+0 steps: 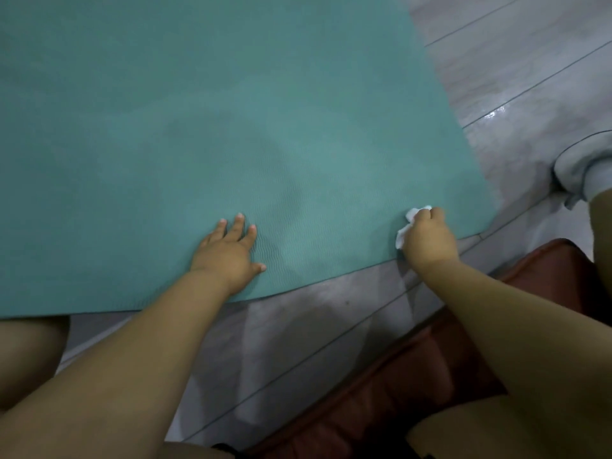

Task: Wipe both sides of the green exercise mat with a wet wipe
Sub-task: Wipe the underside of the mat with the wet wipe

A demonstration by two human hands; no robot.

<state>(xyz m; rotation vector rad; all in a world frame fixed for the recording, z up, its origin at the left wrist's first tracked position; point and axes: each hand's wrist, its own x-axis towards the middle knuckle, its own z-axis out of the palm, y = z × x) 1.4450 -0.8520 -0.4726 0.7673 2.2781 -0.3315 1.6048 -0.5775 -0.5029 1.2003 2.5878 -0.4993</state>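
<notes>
Crouched over a reddish-brown padded cushion [390,392] on the grey plank floor [298,326]. Both my arms reach forward. My left hand [228,250] lies flat with fingers spread, pressing the mat [198,127] near its front edge. My right hand [427,236] is fisted around a scrunched white wipe [405,230], knuckles down near the mat's right corner. The mat's teal-green with a fine wavy ribbed texture, lying flat and stretching far ahead. No writing on it.

Bare arms, no sleeves, grey sock [599,173]
</notes>
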